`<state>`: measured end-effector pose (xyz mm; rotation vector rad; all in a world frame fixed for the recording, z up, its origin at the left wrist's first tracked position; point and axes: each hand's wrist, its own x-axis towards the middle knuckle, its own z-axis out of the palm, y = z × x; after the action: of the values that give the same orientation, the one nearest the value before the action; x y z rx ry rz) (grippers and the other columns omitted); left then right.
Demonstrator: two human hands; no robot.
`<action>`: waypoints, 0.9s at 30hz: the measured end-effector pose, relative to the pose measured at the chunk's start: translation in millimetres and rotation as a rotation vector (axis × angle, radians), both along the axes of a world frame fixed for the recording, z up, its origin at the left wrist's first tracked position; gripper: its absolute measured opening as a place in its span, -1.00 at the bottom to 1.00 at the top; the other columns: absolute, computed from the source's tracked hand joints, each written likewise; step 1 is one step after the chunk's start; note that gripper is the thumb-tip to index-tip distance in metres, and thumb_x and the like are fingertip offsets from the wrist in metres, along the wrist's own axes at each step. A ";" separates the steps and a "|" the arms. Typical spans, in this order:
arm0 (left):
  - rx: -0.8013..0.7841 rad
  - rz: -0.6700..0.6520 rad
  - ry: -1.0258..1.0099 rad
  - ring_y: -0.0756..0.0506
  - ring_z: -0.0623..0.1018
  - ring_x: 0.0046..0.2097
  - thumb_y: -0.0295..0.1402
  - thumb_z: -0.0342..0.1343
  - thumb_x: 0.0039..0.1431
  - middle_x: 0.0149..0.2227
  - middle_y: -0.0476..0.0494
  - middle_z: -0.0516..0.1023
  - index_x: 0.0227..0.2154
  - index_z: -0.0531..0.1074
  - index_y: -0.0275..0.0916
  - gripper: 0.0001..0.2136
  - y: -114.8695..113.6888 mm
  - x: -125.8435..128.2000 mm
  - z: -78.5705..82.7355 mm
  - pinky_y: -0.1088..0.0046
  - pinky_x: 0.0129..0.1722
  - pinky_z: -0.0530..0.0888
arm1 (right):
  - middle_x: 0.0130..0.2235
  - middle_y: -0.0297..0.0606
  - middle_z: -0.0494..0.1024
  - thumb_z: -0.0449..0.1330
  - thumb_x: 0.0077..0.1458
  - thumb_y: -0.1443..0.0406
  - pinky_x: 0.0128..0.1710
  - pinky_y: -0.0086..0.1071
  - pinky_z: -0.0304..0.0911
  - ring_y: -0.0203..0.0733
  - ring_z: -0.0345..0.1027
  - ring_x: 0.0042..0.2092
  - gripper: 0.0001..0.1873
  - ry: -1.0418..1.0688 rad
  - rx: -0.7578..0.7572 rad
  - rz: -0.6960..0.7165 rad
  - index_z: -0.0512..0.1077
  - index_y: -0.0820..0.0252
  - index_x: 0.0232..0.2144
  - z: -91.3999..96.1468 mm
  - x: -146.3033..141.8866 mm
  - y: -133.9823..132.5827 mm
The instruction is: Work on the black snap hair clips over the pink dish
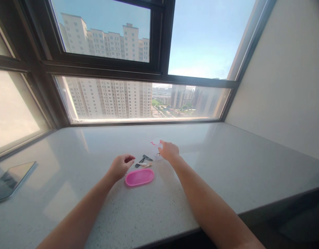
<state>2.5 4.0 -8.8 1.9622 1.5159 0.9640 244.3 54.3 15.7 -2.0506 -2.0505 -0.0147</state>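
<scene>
My right hand (169, 150) reaches out over the sill, with a thin, wavy pink strip (155, 143) at its fingertips. The strip's exact kind is too small to make out. Below that hand sits a small, clear item (157, 157) with something dark at its top, partly hidden by the fingers. My left hand (121, 167) rests with loosely bent fingers, holding nothing I can see. Just right of it lie dark hair clips (147, 157) and a few pale and gold-coloured slim pieces (148, 165). Nearer me is an oval pink tray (140, 177) with nothing visible inside.
The speckled white sill (154, 214) runs to the dark window frame (138, 123). A flat, shiny, phone-like slab (14, 180) lies at far left. A white wall (283, 97) bounds the right, and the sill's front edge drops into shadow.
</scene>
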 end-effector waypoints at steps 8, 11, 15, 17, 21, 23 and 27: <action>0.084 -0.108 0.203 -0.13 0.51 -0.28 -0.29 0.00 0.04 -0.27 -0.18 0.54 -0.28 0.51 -0.25 -0.75 -4.8 7.6 -1.2 0.37 -0.25 0.41 | -0.18 -0.03 0.52 0.00 0.10 0.05 -0.23 -0.21 0.25 0.03 0.41 -0.14 -0.57 0.049 -0.011 -0.078 0.37 0.18 -0.10 1.1 -6.3 1.7; 0.088 -0.182 0.230 -0.15 0.49 -0.15 -0.32 0.01 0.04 -0.16 -0.18 0.52 -0.23 0.50 -0.22 -0.74 -6.1 8.5 -1.8 0.38 -0.16 0.40 | -0.19 -0.02 0.52 0.02 0.09 0.03 -0.23 -0.22 0.25 0.03 0.42 -0.14 -0.53 0.078 0.034 -0.107 0.33 0.20 -0.07 1.9 -8.1 -0.9; 0.075 -0.237 0.246 -0.17 0.44 -0.02 -0.32 0.01 0.06 -0.05 -0.21 0.49 -0.11 0.44 -0.23 -0.68 -5.1 8.6 -4.3 0.36 -0.03 0.34 | -0.22 -0.05 0.53 0.02 0.10 0.08 -0.25 -0.24 0.26 0.02 0.43 -0.17 -0.60 0.082 0.100 -0.107 0.34 0.18 -0.10 2.9 -8.1 -5.1; 0.064 -0.254 0.261 -0.17 0.43 0.00 -0.31 0.01 0.06 -0.03 -0.20 0.48 -0.09 0.43 -0.22 -0.66 -3.7 8.1 -6.7 0.34 0.00 0.32 | -0.22 -0.07 0.53 0.03 0.10 0.12 -0.25 -0.26 0.25 0.00 0.42 -0.17 -0.64 0.082 0.117 -0.099 0.36 0.17 -0.13 3.4 -7.8 -6.5; 0.049 -0.269 0.266 -0.17 0.43 0.01 -0.31 0.01 0.06 -0.02 -0.15 0.49 -0.08 0.43 -0.17 -0.67 -2.0 6.8 -11.1 0.34 0.03 0.29 | -0.24 -0.11 0.53 0.04 0.09 0.15 -0.26 -0.28 0.24 -0.03 0.42 -0.18 -0.70 0.095 0.157 -0.076 0.37 0.13 -0.15 3.3 -6.8 -7.6; 0.045 -0.276 0.267 -0.17 0.42 0.02 -0.30 0.01 0.06 0.00 -0.14 0.48 -0.09 0.44 -0.15 -0.67 -2.2 6.5 -11.8 0.34 0.04 0.28 | -0.26 -0.15 0.53 0.04 0.10 0.18 -0.28 -0.31 0.22 -0.06 0.41 -0.20 -0.76 0.103 0.173 -0.061 0.38 0.12 -0.21 2.4 -5.7 -8.1; 0.036 -0.290 0.307 -0.18 0.42 0.01 -0.27 0.02 0.06 0.01 -0.14 0.47 -0.14 0.46 -0.14 -0.70 -3.7 6.3 -10.2 0.33 0.03 0.28 | -0.32 -0.21 0.52 0.03 0.12 0.22 -0.32 -0.37 0.18 -0.14 0.40 -0.25 -0.82 0.138 0.230 -0.037 0.39 0.14 -0.33 0.1 -2.1 -11.3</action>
<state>8.9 0.2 -18.9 2.3592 1.3173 0.5921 242.3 43.0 15.9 -1.8943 -1.8365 -0.1076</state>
